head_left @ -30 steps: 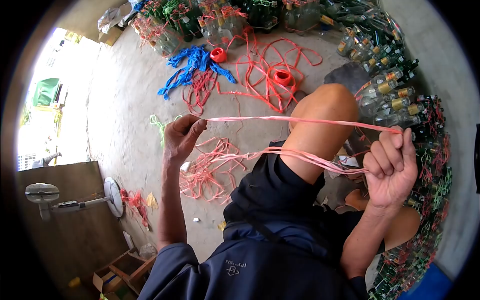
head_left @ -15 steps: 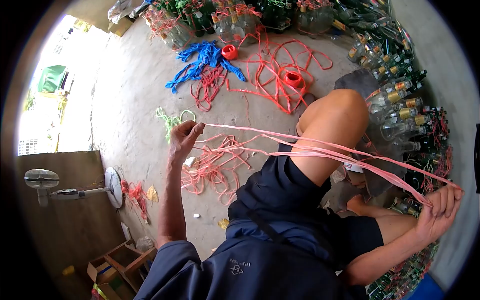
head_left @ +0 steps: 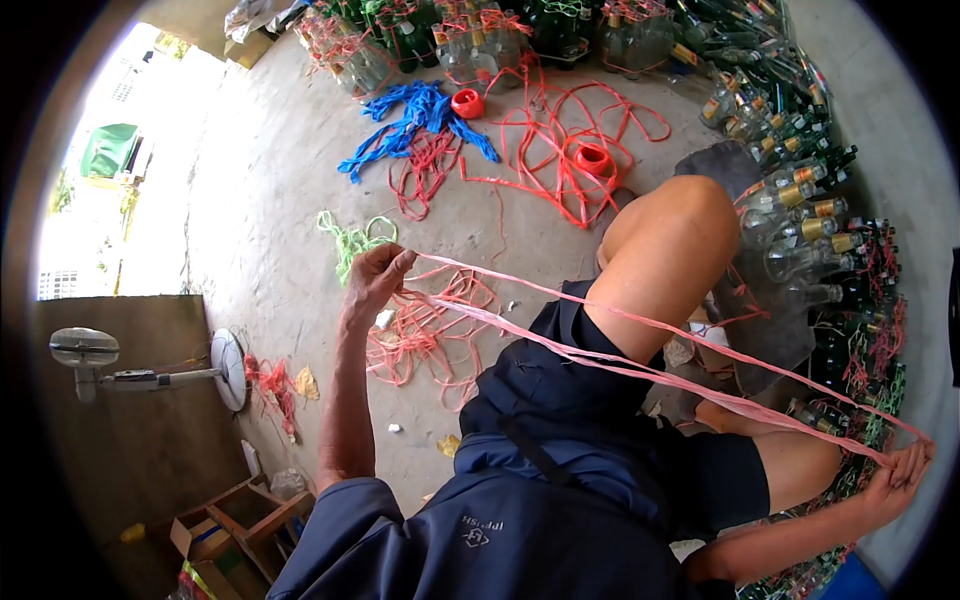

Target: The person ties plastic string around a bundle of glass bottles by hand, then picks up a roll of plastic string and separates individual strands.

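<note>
Several long strands of pink plastic string [head_left: 640, 372] stretch across my lap and raised knee. My left hand [head_left: 380, 276] pinches their one end between thumb and fingers, above the floor. Far to the lower right, beside the wall, my right hand [head_left: 903, 475] is closed on the other end. One strand runs apart from the rest, a little higher. Beyond my left hand lies a light green string bundle [head_left: 352, 243], and under the strands a loose pink string tangle [head_left: 425, 335] spreads on the floor.
Blue strips [head_left: 412, 125], red string [head_left: 540, 130] and two red rolls, one nearer me [head_left: 592, 160], lie on the floor. Glass bottles [head_left: 790, 200] line the back and right side. At the left are a standing fan [head_left: 228, 370] and a wooden crate [head_left: 245, 530].
My right hand has moved out to the right and down, drawing the strands out long and slanted. My left hand keeps its pinch and has shifted slightly.
</note>
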`<act>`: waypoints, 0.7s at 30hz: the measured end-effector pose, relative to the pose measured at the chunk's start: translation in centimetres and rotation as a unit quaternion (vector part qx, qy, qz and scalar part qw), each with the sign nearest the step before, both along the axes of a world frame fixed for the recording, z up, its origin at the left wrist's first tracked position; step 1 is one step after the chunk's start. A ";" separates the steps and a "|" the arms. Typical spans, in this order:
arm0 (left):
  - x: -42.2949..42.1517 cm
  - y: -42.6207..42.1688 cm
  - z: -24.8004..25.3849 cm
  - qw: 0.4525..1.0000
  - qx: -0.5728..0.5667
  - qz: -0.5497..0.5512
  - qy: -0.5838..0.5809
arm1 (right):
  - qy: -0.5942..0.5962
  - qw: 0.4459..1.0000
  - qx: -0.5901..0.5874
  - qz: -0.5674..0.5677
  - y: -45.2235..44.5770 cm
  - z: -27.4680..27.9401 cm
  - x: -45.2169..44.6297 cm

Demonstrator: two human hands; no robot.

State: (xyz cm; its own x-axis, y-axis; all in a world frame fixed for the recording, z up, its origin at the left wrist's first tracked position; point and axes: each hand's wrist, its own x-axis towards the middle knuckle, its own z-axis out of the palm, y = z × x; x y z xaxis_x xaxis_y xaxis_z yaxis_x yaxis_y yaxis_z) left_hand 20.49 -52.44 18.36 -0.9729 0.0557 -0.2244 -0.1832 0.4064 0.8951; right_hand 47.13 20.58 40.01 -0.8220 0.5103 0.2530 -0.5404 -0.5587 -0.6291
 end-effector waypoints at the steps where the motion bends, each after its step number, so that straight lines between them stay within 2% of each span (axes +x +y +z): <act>1: 0.0 0.2 0.1 1.000 0.012 -0.005 0.003 | -0.014 0.999 0.033 -0.017 1.0 -0.3 0.9; 5: -0.1 0.6 0.2 0.999 0.039 -0.012 -0.002 | -0.082 0.988 0.111 -0.073 1.4 -0.9 3.6; 8: -0.3 0.8 0.4 0.997 0.078 -0.006 -0.021 | -0.098 0.987 0.122 -0.018 3.3 -1.4 6.2; 9: -0.4 0.8 0.3 0.995 0.093 -0.008 -0.018 | -0.164 0.971 0.127 -0.119 2.7 -1.4 6.4; 11: -0.6 0.7 -0.1 0.992 0.121 0.003 -0.017 | -0.290 0.896 0.132 -0.310 0.7 -0.7 6.6; 14: -0.9 0.5 -0.6 0.990 0.134 0.027 -0.018 | -0.381 0.796 0.269 -0.386 0.3 -1.1 7.5; 17: -0.8 0.6 -0.6 0.990 0.135 0.045 -0.018 | -0.420 0.751 0.299 -0.413 0.3 -0.9 8.1; 21: -0.7 0.4 0.1 0.989 0.132 0.058 -0.025 | -0.457 0.690 0.396 -0.398 2.6 -1.5 11.6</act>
State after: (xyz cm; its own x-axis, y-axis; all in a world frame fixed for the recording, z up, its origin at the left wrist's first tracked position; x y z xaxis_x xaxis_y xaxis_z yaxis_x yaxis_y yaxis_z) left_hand 19.75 -52.02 18.47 -0.9645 0.0071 -0.2641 -0.2608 0.1343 0.9560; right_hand 58.78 23.16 38.48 -0.3612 0.8915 0.2736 0.3457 0.4005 -0.8486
